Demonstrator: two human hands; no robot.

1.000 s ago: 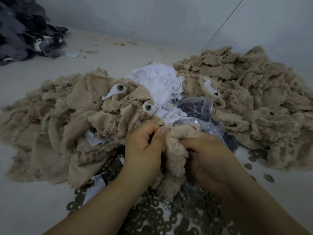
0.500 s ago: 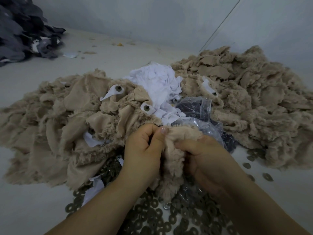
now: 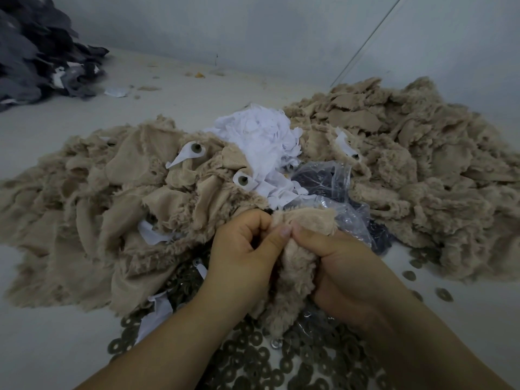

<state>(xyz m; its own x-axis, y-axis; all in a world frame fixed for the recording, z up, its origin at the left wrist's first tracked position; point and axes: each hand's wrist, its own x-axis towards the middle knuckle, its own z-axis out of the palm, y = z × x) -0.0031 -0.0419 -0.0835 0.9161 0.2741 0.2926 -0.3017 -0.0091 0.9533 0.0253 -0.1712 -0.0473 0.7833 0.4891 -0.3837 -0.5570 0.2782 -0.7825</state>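
A beige plush fabric piece [image 3: 295, 266] is held between both hands in the lower middle of the head view. My left hand [image 3: 242, 254] grips its left edge with curled fingers, the thumb pressed on the cloth. My right hand [image 3: 337, 266] pinches the right side, thumb tip meeting the left thumb. Under the hands lies a layer of dark round washers [image 3: 253, 358]. What the fingers hold inside the fabric is hidden.
A left beige plush pile [image 3: 92, 209] carries toy eyes on white patches [image 3: 194, 150]. A larger beige pile [image 3: 422, 170] lies to the right. White fabric scraps [image 3: 259, 136] and a clear plastic bag of dark parts [image 3: 332, 187] sit between. Dark grey fabric [image 3: 31, 49] is heaped far left.
My right thumb has slid left along the plush piece until it meets my left thumb. The fabric's upper edge has bunched slightly.
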